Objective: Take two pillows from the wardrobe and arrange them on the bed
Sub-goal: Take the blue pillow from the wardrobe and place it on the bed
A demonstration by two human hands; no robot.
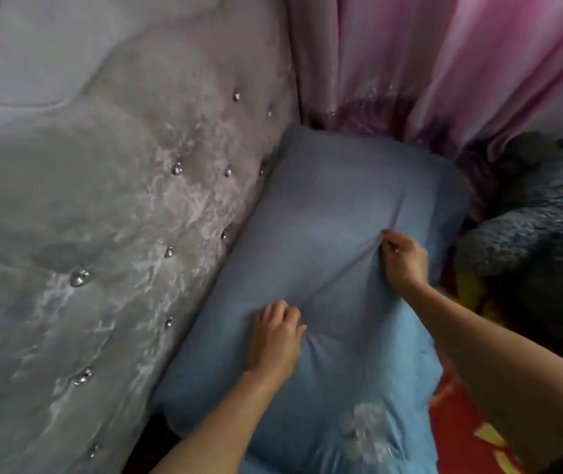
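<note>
A light blue pillow (338, 213) lies along the foot of the padded headboard, its far corner against the curtain. White embroidered flowers mark its near end (365, 429). My left hand (278, 335) rests on the pillow's middle with the fingers curled and pinching the cover into folds. My right hand (403, 258) grips a bunch of the same cover further up and to the right, pulling wrinkles toward it. Only one pillow is clearly visible; whether the blue cloth at the bottom edge belongs to a second one I cannot tell.
A grey tufted headboard (109, 234) with shiny studs fills the left side. Pink curtains (444, 70) hang behind the pillow. A dark blue-grey fluffy blanket (540, 241) is heaped at the right. A red and yellow patterned sheet (461, 425) shows beside the pillow.
</note>
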